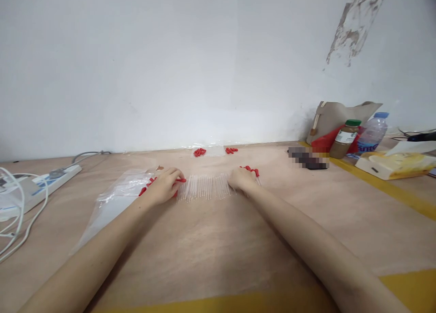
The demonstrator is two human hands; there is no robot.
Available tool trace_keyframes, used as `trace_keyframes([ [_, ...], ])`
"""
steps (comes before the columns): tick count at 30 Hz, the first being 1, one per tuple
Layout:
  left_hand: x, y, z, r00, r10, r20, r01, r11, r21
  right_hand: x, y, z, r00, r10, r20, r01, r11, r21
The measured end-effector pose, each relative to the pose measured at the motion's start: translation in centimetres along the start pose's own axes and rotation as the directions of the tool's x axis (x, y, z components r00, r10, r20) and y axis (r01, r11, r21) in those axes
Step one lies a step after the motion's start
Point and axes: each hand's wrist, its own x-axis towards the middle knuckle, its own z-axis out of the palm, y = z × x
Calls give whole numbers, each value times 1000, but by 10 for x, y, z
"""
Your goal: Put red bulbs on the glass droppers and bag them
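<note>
1. Head view, sticks. A row of transparent sticks (206,186) lies on the table (218,249) between the two hands. Each stick's long axis runs roughly from the wearer toward the wall (177,77), some slightly askew; the row itself extends from left to right.

2. Head view, red pieces. One red piece (180,180) lies crosswise to the sticks, its free end pointing right. Other small red pieces are seen around the left hand, beyond the right hand and in two groups near the wall.

3. Head view, left hand. The left hand (166,186) reaches forward and inward, back upward, at the left end of the row. Its grip is pinching the red piece, which projects beyond the fingertips.

4. Head view, right hand. The right hand (240,180) rests at the right end of the row, fingers curled under and the forearm slanting in from the lower right. Whether its grip is spread or pressed together cannot be told.

5. Head view, edges and room. The wall bounds the table behind. Between the forearms, table surface extends from the sticks to the front yellow band (204,304). A plastic sheet (114,206) and a power strip (56,182) border the left; a partly pixelated dark object (311,161) and a yellow strip (391,186) lie well to the right.
</note>
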Motion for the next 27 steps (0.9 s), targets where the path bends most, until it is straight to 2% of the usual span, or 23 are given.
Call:
trace_keyframes([
  [2, 2, 5, 0, 990, -90, -105, 79, 992, -97, -3, -3, -1, 1000, -24, -3, 24, 1000, -6],
  [5, 3, 22, 4, 957, -222, -188, 148, 927, -345, -15, -3, -8, 995, -83, -51, 83, 997, -9],
  [7, 3, 39, 10, 938, -275, -209, 119, 826, -550, -28, 2, -13, 988, -119, -98, 119, 993, -11],
  [10, 0, 69, 22, 951, -269, -151, 66, 657, -751, -46, 18, -14, 955, -216, -204, 221, 975, 0],
  [12, -3, 85, 29, 966, -249, -70, 91, 579, -810, -54, 33, -7, 881, -359, -307, 384, 923, 23],
  [14, -7, 95, 37, 968, -250, 12, 137, 492, -860, -60, 47, 3, 766, -494, -412, 560, 827, 47],
  [16, -10, 100, 43, 962, -265, 65, 173, 407, -897, -63, 57, 15, 664, -566, -488, 675, 735, 64],
  [18, -13, 101, 49, 958, -271, 93, 189, 353, -916, -66, 61, 23, 603, -589, -539, 734, 673, 86],
  [21, -16, 99, 55, 957, -262, 129, 209, 309, -928, -70, 59, 27, 582, -590, -560, 766, 628, 135],
  [23, -16, 98, 57, 955, -278, 107, 194, 307, -932, -73, 54, 26, 580, -591, -561, 774, 614, 153],
  [25, -17, 98, 57, 955, -292, 52, 159, 357, -920, -76, 51, 26, 567, -604, -561, 783, 606, 139],
  [27, -17, 98, 55, 958, -286, 20, 153, 452, -879, -78, 49, 26, 552, -623, -554, 790, 604, 108],
])
